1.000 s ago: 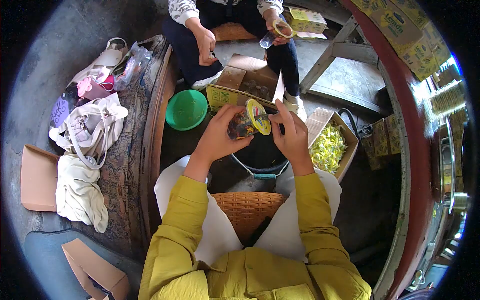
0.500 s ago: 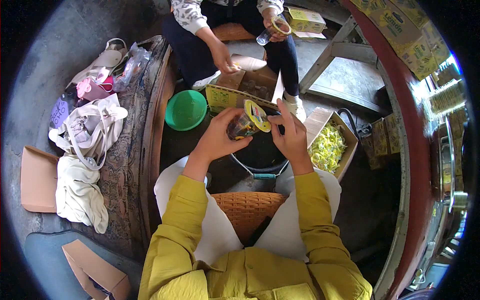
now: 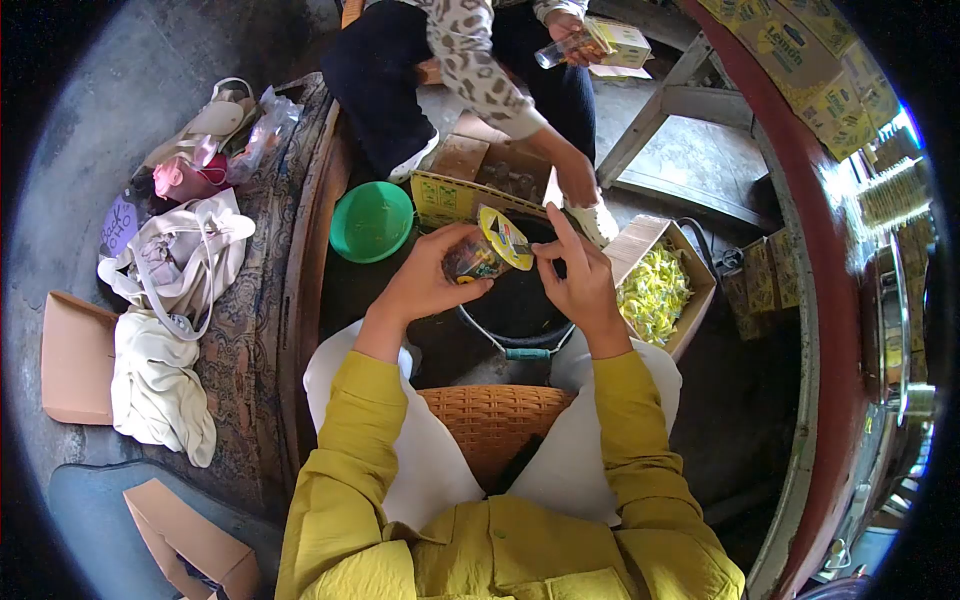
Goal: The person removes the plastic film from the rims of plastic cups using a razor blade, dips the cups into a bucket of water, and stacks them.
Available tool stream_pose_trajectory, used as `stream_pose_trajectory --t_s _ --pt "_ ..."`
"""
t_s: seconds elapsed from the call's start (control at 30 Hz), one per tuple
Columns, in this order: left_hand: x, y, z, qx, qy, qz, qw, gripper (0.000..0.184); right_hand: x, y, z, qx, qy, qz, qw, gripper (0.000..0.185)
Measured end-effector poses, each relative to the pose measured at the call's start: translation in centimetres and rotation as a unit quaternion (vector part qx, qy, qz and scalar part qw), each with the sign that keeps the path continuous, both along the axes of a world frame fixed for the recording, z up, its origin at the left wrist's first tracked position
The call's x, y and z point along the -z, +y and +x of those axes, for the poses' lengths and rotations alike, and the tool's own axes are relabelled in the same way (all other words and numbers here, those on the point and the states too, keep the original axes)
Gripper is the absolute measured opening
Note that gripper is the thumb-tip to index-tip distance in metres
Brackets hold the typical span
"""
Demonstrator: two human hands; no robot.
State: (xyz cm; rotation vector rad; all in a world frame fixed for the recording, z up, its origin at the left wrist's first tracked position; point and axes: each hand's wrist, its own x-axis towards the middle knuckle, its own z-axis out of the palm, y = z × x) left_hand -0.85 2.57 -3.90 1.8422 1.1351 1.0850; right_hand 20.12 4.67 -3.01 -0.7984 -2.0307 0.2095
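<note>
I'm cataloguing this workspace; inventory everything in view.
Cup: one, clear, in left hand
Lid: one, yellow, on cup
Bucket: one, black, centre
Second cup: one, clear, in coworker's hand
Basin: one, green, left of bucket
Carton: one, yellow, beyond bucket
Box: one, brown, right of bucket
Small pieces: many, yellow, in box
Cloth: one, cream, left
Bags: several, mostly white, left
Lemon cartons: several, yellow, upper right
Coworker: one, spotted sleeves, opposite
Left hand: one, mustard sleeve, around cup
Right hand: one, mustard sleeve, at lid's edge
</note>
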Motion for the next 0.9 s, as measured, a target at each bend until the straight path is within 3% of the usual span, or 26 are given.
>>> stream_pose_trajectory --t_s 0.27,0.47,0.57,0.67,0.77,0.9 --pt "0.2 -0.2 0.6 0.041 -0.067 -0.086 0.993 0.048 0.2 0.0 0.2 0.002 0.003 0.005 1.0 0.06" --pt "-0.8 -0.8 0.3 0.085 -0.133 -0.32 0.934 0.048 0.4 0.0 0.5 -0.011 -0.006 0.005 1.0 0.06" --pt "0.0 -1.2 0.8 0.105 -0.177 -0.293 0.934 0.045 0.6 0.0 0.8 -0.016 -0.004 -0.016 1.0 0.06" --pt "0.1 -1.1 0.0 0.113 -0.188 -0.357 0.908 0.042 0.9 0.0 0.8 -0.027 0.009 -0.022 0.999 0.061" --pt "-0.1 -1.2 -0.4 0.115 -0.219 -0.393 0.886 0.054 0.2 -0.3 0.8 -0.025 0.005 0.0 1.0 0.061" --pt "1.3 -0.8 0.1 0.208 -0.277 -0.414 0.842 0.057 0.3 -0.3 0.9 -0.033 0.017 -0.011 0.999 0.06"
